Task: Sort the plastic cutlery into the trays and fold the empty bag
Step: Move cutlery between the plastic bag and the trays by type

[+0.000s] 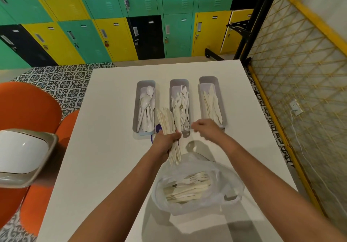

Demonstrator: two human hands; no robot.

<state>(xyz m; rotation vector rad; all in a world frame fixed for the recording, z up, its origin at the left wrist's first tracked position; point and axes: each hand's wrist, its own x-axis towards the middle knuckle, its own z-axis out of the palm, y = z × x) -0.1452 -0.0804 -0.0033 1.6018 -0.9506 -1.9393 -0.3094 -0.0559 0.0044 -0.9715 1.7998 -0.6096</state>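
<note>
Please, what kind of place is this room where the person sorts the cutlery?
Probably a staff or locker room, perhaps in a school or workplace. A wall of padlocked green, yellow and black lockers fills the background, a plain white table stands on patterned floor tiles, and an orange chair sits beside it.

Both forearms extended forward; left hand (166, 140) fingers curled in grip; right hand (205, 128) blurred, fingers loosely bent.

white table (112, 148), three trays (179, 108), plastic bag (221, 183)
</note>
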